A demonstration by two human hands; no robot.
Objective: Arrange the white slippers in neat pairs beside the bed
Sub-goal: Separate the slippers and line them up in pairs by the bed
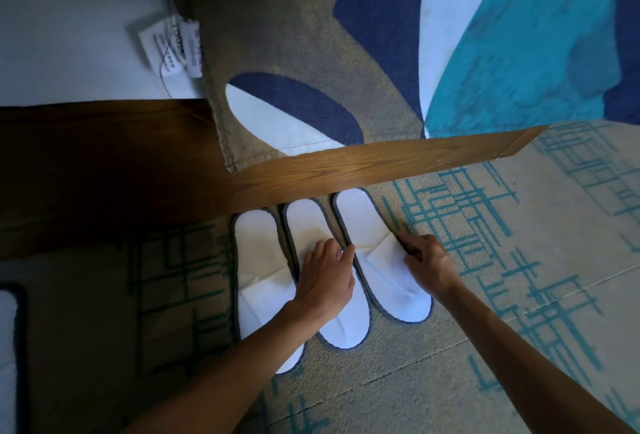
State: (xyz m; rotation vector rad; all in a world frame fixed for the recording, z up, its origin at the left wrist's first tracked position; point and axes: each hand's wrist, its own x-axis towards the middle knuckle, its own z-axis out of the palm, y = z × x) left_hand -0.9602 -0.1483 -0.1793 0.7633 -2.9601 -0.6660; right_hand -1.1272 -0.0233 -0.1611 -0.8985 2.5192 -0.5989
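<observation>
Three white slippers with grey edging lie side by side on the carpet, heels against the wooden bed frame (pixel 346 167). The left slipper (pixel 258 260) lies untouched. My left hand (pixel 325 277) rests flat on the middle slipper (pixel 346 326), fingers spread, thumb reaching to the gap beside the right slipper (pixel 391 281). My right hand (pixel 426 260) pinches the outer edge of the right slipper at its strap. The right slipper is slightly angled away from the other two.
A patterned bedspread (pixel 311 35) in taupe, navy, white and teal hangs over the bed frame. White sheet with labels (pixel 169 49) shows at upper left. Beige carpet (pixel 519 225) with teal line pattern extends to the right. A white, dark-edged object (pixel 7 347) sits at far left.
</observation>
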